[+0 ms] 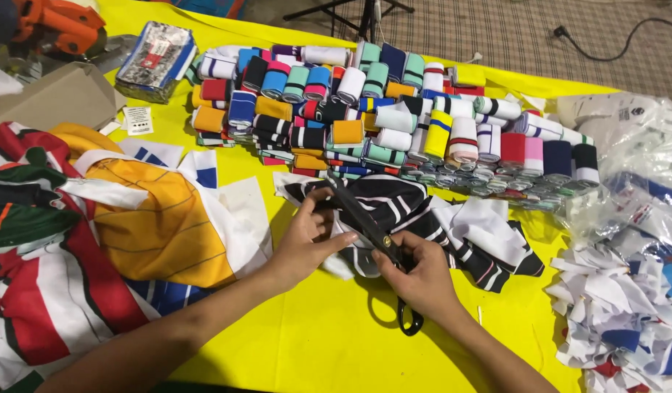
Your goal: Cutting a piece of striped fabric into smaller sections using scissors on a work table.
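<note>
You've got folded collar bands (394, 109) stacked ahead, striped shirts (96, 240) piled left, white scraps (620, 320) right, on the yellow table (314, 349).

A yellow sheet (329, 349) is covering the work surface; beyond it, patterned carpet (510, 33) is showing under a black cable (605, 51).

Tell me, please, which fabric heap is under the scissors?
The black-and-white striped pile at centre; the orange-and-red heap lies left, the white scraps right.

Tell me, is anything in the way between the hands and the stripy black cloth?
Nothing visible. The left hand already pinches the black striped cloth, and the right hand works black scissors right at it.
</note>
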